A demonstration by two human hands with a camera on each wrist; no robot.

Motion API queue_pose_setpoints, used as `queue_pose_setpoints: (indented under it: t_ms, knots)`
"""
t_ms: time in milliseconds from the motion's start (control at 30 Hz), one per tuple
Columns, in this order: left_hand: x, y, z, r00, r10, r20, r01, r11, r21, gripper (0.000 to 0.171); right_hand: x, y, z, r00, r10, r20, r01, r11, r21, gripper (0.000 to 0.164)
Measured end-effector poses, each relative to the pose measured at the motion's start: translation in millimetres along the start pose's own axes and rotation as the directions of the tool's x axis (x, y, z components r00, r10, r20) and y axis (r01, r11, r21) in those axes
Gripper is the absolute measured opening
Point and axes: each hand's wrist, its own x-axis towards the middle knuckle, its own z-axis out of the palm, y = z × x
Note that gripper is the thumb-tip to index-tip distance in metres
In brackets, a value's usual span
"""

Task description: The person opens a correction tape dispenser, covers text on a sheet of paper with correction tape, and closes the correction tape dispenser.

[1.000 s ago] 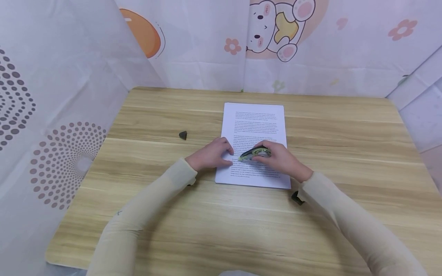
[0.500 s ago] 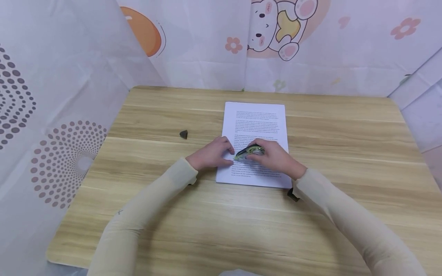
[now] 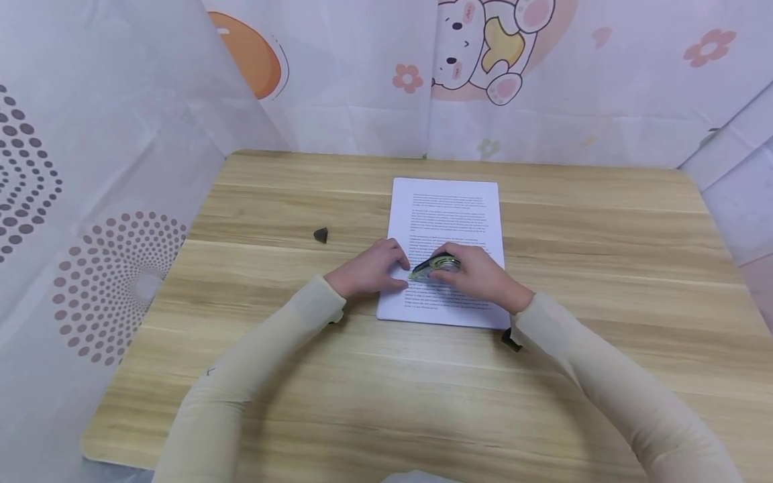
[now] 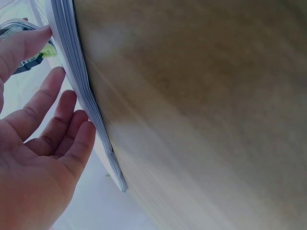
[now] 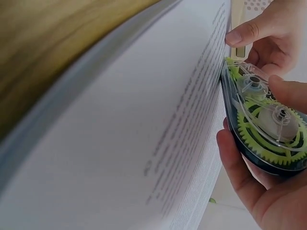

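A stack of printed sheets lies on the wooden table, its thick side showing in the left wrist view. My left hand rests at the stack's left edge, thumb and fingertips touching the paper, fingers loosely bent. From the right, my right hand grips a correction tape between thumb and fingers. This dispenser has a clear cover, a dark body and yellow-green gears. Its tip is down at the page, at the left end of a text line, close to the left hand's fingertips.
A small dark cap-like piece lies on the table left of the stack. A white curtain with cartoon prints hangs behind the table's far edge. A dark device shows below the right sleeve.
The right hand has moved left across the page with the correction tape, bringing its tip nearer the left hand; over the last half second it barely shifts. The left hand stays put.
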Motion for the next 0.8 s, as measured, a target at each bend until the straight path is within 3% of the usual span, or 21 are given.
queue_pose_setpoints:
  t_ms: [167, 533, 800]
  knots:
    - [0.1, 0.7, -0.2, 1.000, -0.002, 0.003, 0.002, 1.000, 0.001, 0.032, -1.2, 3.2, -0.7, 1.000, 0.030, -0.006, -0.030, 1.000, 0.000, 0.028]
    - [0.5, 0.0, 2.0, 1.000, -0.007, -0.005, 0.007, 1.000, -0.003, 0.032, 1.7, 3.0, 5.3, 1.000, -0.027, -0.012, 0.027, 0.999, 0.031, 0.029]
    - [-0.5, 0.0, 0.0, 1.000, 0.014, -0.015, -0.015, 1.000, -0.002, 0.032, 2.6, 0.2, 3.8, 0.999, -0.036, 0.015, 0.036, 0.999, -0.009, 0.030]
